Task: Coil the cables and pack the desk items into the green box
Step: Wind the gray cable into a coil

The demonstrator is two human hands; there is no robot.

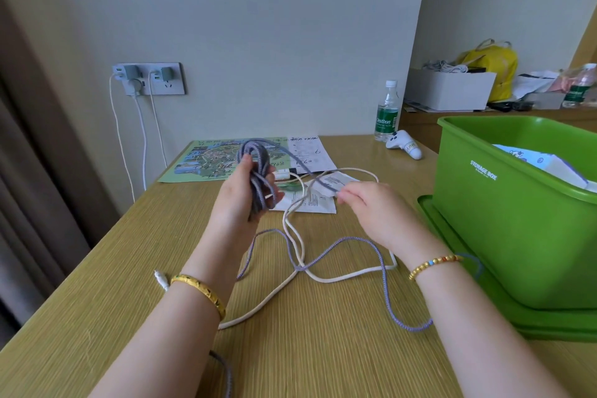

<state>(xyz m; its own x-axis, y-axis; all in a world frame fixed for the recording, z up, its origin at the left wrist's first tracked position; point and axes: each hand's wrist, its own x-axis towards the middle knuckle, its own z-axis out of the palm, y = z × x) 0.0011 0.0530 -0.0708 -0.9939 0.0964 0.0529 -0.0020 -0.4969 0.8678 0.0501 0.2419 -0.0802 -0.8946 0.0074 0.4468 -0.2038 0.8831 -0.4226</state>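
i see a braided purple cable (381, 265), woven and matte, partly wound into long loops and partly snaking over the grained wooden desk (97, 268), crossing a smooth white cable (292, 236). my left hand (240, 194) has its fingers curled round the looped bundle, held upright. my right hand (365, 200) pinches the cable's running strand between thumb and fingertips (slightly blurred). the glossy green box (504, 220), rectangular plastic, sits on its lid (517, 320) at the right, papers inside.
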